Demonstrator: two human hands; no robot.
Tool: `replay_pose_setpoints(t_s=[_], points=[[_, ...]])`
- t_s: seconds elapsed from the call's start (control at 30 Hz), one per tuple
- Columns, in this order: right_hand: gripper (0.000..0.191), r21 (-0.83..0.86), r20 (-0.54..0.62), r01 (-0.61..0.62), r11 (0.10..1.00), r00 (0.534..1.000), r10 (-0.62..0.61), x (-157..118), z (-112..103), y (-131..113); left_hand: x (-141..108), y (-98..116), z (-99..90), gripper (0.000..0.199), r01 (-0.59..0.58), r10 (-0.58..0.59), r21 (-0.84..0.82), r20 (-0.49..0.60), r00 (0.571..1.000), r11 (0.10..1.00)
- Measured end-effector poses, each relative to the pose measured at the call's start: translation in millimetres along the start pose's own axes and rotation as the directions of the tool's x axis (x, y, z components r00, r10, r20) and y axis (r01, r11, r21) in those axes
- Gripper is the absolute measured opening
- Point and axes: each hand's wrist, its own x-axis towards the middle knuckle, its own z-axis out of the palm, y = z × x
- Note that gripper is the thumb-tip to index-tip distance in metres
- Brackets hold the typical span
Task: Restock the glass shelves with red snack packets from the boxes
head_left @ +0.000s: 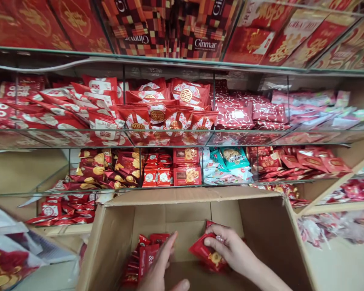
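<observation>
Inside an open cardboard box [188, 195], my right hand [230, 246] grips a red snack packet [210, 256] printed with golden biscuits. Its thumb presses on the front, and I cannot tell whether more packets sit behind it. My left hand [162, 266] is open, fingers stretched out and thumb apart. It is beside a pile of red packets [145, 258] at the left of the box and hides part of them. Whether the fingers touch the pile is unclear.
Glass-fronted shelves behind the box hold red packets [176, 117], maroon packets [235, 115], small red boxes [186, 167] and turquoise packets [234, 157]. Plaid Ginmar bags [203, 34] stand above. A clear bag of biscuits [6, 262] lies at lower left.
</observation>
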Motion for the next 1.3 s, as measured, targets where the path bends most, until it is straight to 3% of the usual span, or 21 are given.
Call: replay_pose_setpoints(t_s=[0.07,0.17,0.27,0.37,0.5,0.73,0.9,1.07,1.2,1.3], points=[[0.023,0.188,0.023,-0.028,0.982,0.999,0.024,2,15,-6,5,-7,14.2,0.076,0.082,-0.058,-0.204,0.118,0.991,0.976],[0.024,0.303,0.044,-0.027,0.953,0.999,0.014,1,36,-10,9,-22,31.1,0.057,0.130,-0.044,-0.416,0.211,0.977,0.900],[0.022,0.381,0.045,-0.036,0.924,0.999,0.021,-3,49,-3,7,-32,34.9,0.035,0.149,-0.092,-0.418,0.153,0.984,0.896],[0.046,0.521,0.091,-0.075,0.850,0.995,0.032,-5,59,8,4,-29,27.1,0.036,0.195,-0.186,-0.428,0.062,0.981,0.883],[0.045,0.602,0.173,-0.172,0.780,0.981,0.084,-5,67,13,4,-11,11.1,0.035,0.156,-0.195,-0.479,-0.032,0.980,0.864],[0.038,0.604,0.098,-0.198,0.772,0.980,0.174,2,57,-10,8,15,-7.4,0.027,0.233,-0.211,-0.599,0.109,0.971,0.766],[0.040,0.666,-0.007,-0.168,0.726,0.973,0.232,5,46,-18,10,24,-8.1,0.019,0.238,-0.258,-0.758,0.095,0.961,0.607],[0.036,0.715,-0.129,-0.114,0.689,0.948,0.291,2,34,-14,11,27,-10.2,0.013,0.213,-0.323,-0.801,0.026,0.946,0.559],[0.036,0.799,-0.094,-0.135,0.587,0.935,0.343,-2,30,-9,11,26,-10.7,0.013,0.220,-0.348,-0.816,0.025,0.937,0.534],[0.034,0.808,-0.063,-0.144,0.572,0.943,0.326,-5,32,-9,12,25,-8.7,0.012,0.234,-0.346,-0.818,0.045,0.937,0.525]])
